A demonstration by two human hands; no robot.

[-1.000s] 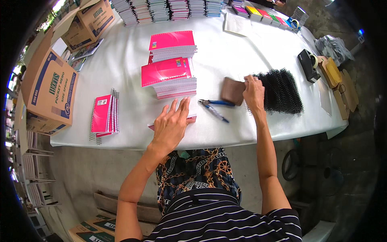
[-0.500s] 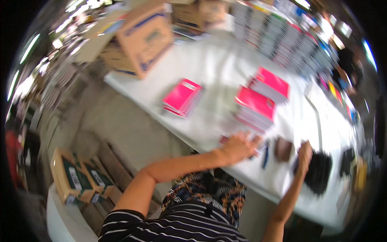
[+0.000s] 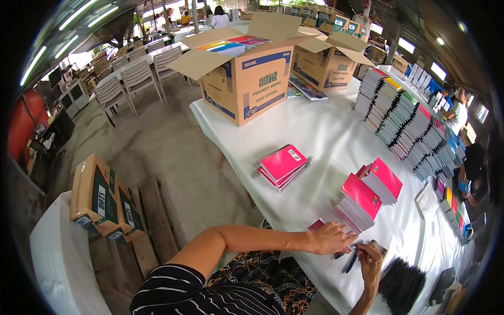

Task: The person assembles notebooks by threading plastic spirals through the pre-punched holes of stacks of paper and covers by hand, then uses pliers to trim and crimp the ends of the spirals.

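Observation:
My left hand point(image 3: 332, 239) lies palm down near the table's front edge, fingers stretched out. Beneath and beside it shows a small pink-red piece point(image 3: 316, 224), mostly covered. My right hand point(image 3: 371, 262) is close by on the right, its thumb and fingers pinched together; what is between them is too small to name. A slim dark blue tool point(image 3: 351, 263) lies between my hands. Beyond them stand two stacks of pink notebooks point(image 3: 362, 195), touching or nearly so. A smaller pile of pink spiral notebooks point(image 3: 284, 162) sits farther left. Black spiral coils point(image 3: 403, 285) lie right of my right hand.
Open cartons point(image 3: 265, 79) stand at the table's far left end, one filled with colourful notebooks. Tall rows of spiral notebooks point(image 3: 399, 121) line the far right. Closed boxes point(image 3: 102, 202) rest left of me near wooden pallet boards point(image 3: 157, 218). Other people are in the background.
My right hand has moved left from beside the black coils to near my left hand. My left hand stays by the pink piece. The view has shifted, showing more of the room.

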